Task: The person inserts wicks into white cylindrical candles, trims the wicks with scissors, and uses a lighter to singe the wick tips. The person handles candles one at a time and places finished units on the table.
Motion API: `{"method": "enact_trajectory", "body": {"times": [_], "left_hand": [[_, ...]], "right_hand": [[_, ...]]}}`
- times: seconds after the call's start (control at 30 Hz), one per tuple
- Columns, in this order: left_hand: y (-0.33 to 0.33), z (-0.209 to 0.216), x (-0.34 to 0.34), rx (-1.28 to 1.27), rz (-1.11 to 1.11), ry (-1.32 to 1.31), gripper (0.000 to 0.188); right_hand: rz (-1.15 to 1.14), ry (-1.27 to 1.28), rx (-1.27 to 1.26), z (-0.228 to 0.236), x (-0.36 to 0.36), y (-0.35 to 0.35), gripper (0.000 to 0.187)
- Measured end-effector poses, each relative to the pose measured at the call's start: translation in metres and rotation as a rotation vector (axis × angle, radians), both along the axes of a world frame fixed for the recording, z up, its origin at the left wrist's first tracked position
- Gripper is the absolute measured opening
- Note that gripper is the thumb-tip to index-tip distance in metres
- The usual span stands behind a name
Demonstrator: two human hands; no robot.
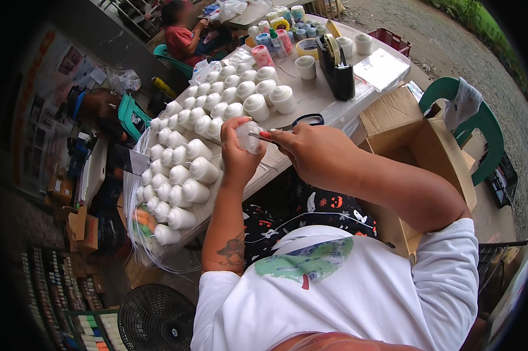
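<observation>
My left hand (pixel 239 153) is raised in front of the table's near edge, its fingers wrapped around a round, whitish, translucent piece (pixel 250 138) that looks like a candle in clear wrap. My right hand (pixel 313 149) grips scissors, whose dark blue handle loop (pixel 309 120) shows above the knuckles. Their thin metal blades point left and meet the face of the whitish piece. Part of the scissors is hidden by my fingers. Just beyond my left hand, rows of white candles with wicks (pixel 202 169) cover the left side of the table.
A black tape dispenser (pixel 336 67) stands farther back on the table (pixel 299 93), near coloured candles (pixel 263 57) and a single white candle (pixel 305 67). An open cardboard box (pixel 404 134) sits at my right beside a green chair (pixel 489 131). Another person (pixel 182 35) sits beyond the table.
</observation>
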State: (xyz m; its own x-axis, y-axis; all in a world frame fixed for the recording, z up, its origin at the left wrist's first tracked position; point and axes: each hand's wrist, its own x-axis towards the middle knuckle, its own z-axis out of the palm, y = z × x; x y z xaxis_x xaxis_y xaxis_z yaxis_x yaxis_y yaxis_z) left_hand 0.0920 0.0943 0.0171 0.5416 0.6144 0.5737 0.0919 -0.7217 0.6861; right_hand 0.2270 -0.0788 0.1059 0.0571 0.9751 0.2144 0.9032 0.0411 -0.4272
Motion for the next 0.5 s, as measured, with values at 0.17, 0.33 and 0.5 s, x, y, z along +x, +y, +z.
{"method": "enact_trajectory", "body": {"times": [0.17,0.33,0.5], "left_hand": [[-0.005,-0.002,0.008,0.233,0.012,0.051,0.058],[0.0,-0.002,0.013,0.261,0.078,0.034,0.066],[0.001,-0.011,0.02,0.275,0.172,0.076,0.067]], "right_hand": [[-0.038,0.095,-0.038,-0.014,0.004,0.006,0.026],[-0.102,0.607,0.192,-0.056,0.011,0.02,0.023],[-0.11,0.526,0.025,-0.042,0.011,0.02,0.026]]}}
